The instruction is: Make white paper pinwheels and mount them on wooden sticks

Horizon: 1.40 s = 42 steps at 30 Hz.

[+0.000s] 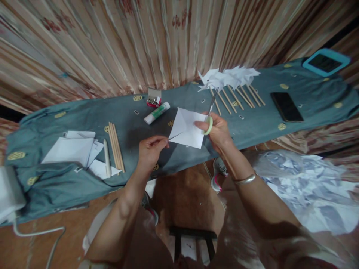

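A square white sheet of paper [188,127] is held up over the cloth, with creases and a dark slit running inward from its left corner. My left hand [151,151] pinches that corner between thumb and fingers. In my right hand [219,129] are scissors [208,126] with pale green handles, their blades pointing up and away from the sheet. The right thumb also lies on the paper's right side. Just behind the sheet, a green and white glue stick [157,113] lies beside a small open box of metal pins [154,98].
White paper pinwheels [230,77] on sticks lie at the back. A black phone [286,107] and blue-framed device [326,61] are rightward. Paper sheets [70,149], a white pen-like stick [107,158] and wooden sticks [115,147] lie left. A bag of paper scraps [305,186] stands at lower right.
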Each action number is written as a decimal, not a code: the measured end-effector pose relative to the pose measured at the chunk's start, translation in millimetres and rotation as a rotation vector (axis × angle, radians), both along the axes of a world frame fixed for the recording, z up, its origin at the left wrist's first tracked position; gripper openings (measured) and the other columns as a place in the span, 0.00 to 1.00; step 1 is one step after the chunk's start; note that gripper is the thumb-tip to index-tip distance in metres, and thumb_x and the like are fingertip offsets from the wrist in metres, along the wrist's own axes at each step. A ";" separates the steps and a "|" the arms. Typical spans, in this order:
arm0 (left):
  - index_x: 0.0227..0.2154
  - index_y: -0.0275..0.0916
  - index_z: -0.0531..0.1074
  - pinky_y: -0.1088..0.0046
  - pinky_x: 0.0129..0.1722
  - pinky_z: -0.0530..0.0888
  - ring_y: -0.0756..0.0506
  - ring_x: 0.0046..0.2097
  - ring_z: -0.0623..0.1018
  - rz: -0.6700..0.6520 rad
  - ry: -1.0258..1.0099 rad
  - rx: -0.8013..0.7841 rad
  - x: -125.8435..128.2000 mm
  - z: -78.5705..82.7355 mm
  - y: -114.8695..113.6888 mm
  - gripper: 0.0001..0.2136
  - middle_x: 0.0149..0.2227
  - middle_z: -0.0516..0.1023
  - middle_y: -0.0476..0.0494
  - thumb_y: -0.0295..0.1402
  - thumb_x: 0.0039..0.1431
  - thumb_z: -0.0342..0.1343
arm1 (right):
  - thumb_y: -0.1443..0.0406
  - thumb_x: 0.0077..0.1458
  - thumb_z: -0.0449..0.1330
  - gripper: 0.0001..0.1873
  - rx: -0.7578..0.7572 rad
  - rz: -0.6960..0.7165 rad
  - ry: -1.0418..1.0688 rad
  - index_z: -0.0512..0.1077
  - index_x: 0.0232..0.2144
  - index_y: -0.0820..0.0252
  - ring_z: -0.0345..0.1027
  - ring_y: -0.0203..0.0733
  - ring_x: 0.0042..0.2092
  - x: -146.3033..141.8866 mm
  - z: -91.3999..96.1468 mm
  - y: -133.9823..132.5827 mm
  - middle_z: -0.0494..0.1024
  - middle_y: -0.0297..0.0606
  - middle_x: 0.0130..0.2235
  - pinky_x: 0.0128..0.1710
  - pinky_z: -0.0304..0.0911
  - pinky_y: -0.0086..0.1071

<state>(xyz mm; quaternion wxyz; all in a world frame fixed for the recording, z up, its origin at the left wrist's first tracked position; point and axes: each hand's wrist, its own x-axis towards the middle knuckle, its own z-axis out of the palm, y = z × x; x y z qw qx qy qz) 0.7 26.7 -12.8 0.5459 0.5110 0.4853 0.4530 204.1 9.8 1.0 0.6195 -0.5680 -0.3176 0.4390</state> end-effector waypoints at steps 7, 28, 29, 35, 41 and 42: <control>0.29 0.37 0.79 0.71 0.39 0.75 0.46 0.34 0.80 -0.011 -0.407 -0.229 15.3 -4.8 -9.8 0.17 0.31 0.82 0.44 0.44 0.39 0.70 | 0.60 0.28 0.74 0.22 0.008 -0.085 0.151 0.70 0.27 0.55 0.66 0.34 0.27 -8.1 -6.5 6.3 0.74 0.25 0.25 0.31 0.64 0.32; 0.49 0.37 0.70 0.59 0.51 0.76 0.39 0.50 0.80 0.181 -0.635 -0.351 -3.6 1.0 11.1 0.21 0.46 0.81 0.36 0.44 0.57 0.61 | 0.43 0.46 0.66 0.27 -0.164 0.754 0.006 0.74 0.36 0.60 0.68 0.34 0.29 -28.4 6.9 -36.3 0.79 0.36 0.30 0.31 0.64 0.30; 0.49 0.37 0.70 0.59 0.51 0.77 0.39 0.49 0.80 0.192 -0.639 -0.353 -4.1 1.7 11.4 0.21 0.46 0.81 0.36 0.44 0.58 0.60 | 0.44 0.46 0.66 0.27 -0.179 0.794 0.002 0.74 0.36 0.61 0.67 0.35 0.29 -29.0 6.9 -38.3 0.79 0.36 0.29 0.30 0.64 0.30; 0.53 0.36 0.69 0.62 0.50 0.77 0.41 0.47 0.81 0.198 -0.673 -0.372 -6.6 7.5 13.9 0.20 0.45 0.81 0.36 0.44 0.64 0.53 | 0.44 0.48 0.65 0.27 -0.239 0.904 -0.034 0.73 0.35 0.62 0.66 0.35 0.29 -30.9 8.2 -41.3 0.77 0.38 0.29 0.28 0.62 0.31; 0.55 0.37 0.67 0.61 0.51 0.77 0.41 0.48 0.81 0.224 -0.700 -0.380 -11.4 9.1 16.7 0.21 0.47 0.80 0.37 0.45 0.65 0.52 | 0.45 0.46 0.67 0.25 -0.281 0.948 -0.040 0.74 0.33 0.61 0.65 0.34 0.27 -30.2 9.3 -42.2 0.76 0.35 0.27 0.26 0.59 0.29; 0.55 0.37 0.67 0.61 0.51 0.77 0.41 0.48 0.81 0.226 -0.702 -0.381 -11.5 9.3 16.7 0.22 0.47 0.80 0.36 0.45 0.65 0.52 | 0.45 0.46 0.67 0.25 -0.289 0.945 -0.035 0.74 0.33 0.61 0.65 0.34 0.27 -30.5 9.1 -42.3 0.76 0.35 0.26 0.26 0.59 0.29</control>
